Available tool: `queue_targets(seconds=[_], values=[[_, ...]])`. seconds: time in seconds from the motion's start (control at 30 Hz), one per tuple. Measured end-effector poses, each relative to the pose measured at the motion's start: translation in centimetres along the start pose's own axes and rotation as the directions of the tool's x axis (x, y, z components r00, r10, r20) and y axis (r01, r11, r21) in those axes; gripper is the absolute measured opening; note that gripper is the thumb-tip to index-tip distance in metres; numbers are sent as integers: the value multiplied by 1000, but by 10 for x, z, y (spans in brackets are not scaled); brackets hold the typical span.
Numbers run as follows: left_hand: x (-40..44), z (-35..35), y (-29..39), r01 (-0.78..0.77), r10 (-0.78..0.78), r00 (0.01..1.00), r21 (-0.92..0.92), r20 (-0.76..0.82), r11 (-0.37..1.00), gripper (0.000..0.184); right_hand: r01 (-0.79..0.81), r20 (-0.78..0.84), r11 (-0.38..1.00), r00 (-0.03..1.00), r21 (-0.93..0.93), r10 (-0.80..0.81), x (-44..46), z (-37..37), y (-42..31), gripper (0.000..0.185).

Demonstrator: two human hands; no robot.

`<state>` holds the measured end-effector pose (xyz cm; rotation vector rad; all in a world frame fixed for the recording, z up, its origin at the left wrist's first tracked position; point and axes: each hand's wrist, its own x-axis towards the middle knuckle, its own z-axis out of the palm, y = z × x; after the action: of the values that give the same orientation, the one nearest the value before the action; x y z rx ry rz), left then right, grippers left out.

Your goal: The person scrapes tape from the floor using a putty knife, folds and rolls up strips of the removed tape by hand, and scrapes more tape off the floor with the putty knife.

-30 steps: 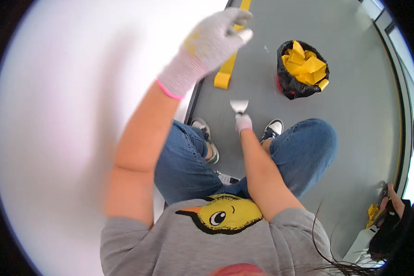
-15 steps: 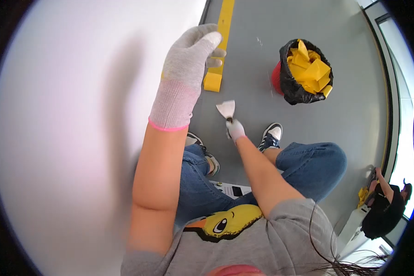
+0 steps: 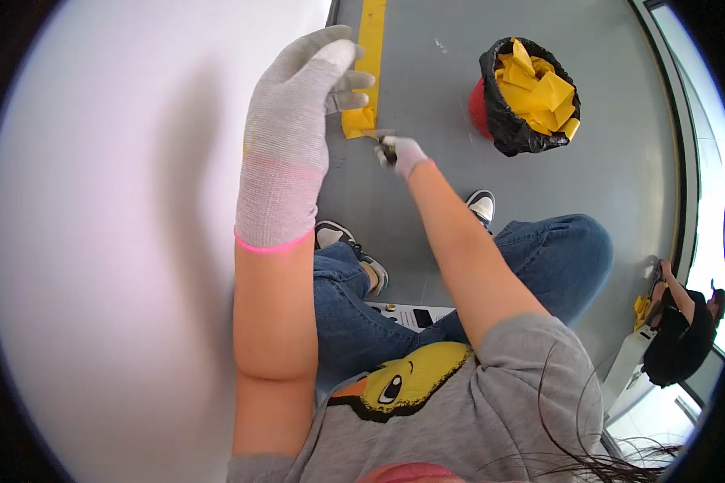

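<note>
My left hand (image 3: 310,80), in a pale glove, is raised near the white wall with its fingers apart and nothing in them. Below it a yellow tape strip (image 3: 370,48) runs along the grey floor, its near end (image 3: 358,122) folded over. My right hand (image 3: 401,153), gloved as well, is closed round the dark handle of a scraper (image 3: 385,145). The scraper's blade, seen almost edge-on, is at the folded tape end; whether it touches the tape cannot be made out.
A red bin (image 3: 479,109) lined with a black bag holds crumpled yellow tape (image 3: 540,92), right of the strip. The white wall (image 3: 97,241) rises at the left. Behind my legs is a white object (image 3: 403,314). Another person (image 3: 681,334) is at the far right beside a white box.
My right hand has moved forward with the scraper to the folded tape end. My left hand has come down from the top and moved left, and its fingers are spread. The view has shifted.
</note>
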<state>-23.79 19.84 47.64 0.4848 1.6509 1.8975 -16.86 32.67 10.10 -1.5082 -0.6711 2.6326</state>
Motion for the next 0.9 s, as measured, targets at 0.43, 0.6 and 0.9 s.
queue_targets(seconds=[0.43, 0.6, 0.9], values=[[-15, 2, 4, 29, -27, 999, -57, 21, 998, 34, -171, -94, 965, 984, -199, 155, -85, -124, 147, 27], [-12, 1, 12, 22, -23, 1000, -27, -12, 999, 39, 44, -47, 914, 997, -403, -69, -3, -50, 102, 18], [-8, -10, 17, -28, 28, 999, -37, 20, 999, 42, 15, -64, 999, 998, 44, -12, -9, 31, 15, 17]])
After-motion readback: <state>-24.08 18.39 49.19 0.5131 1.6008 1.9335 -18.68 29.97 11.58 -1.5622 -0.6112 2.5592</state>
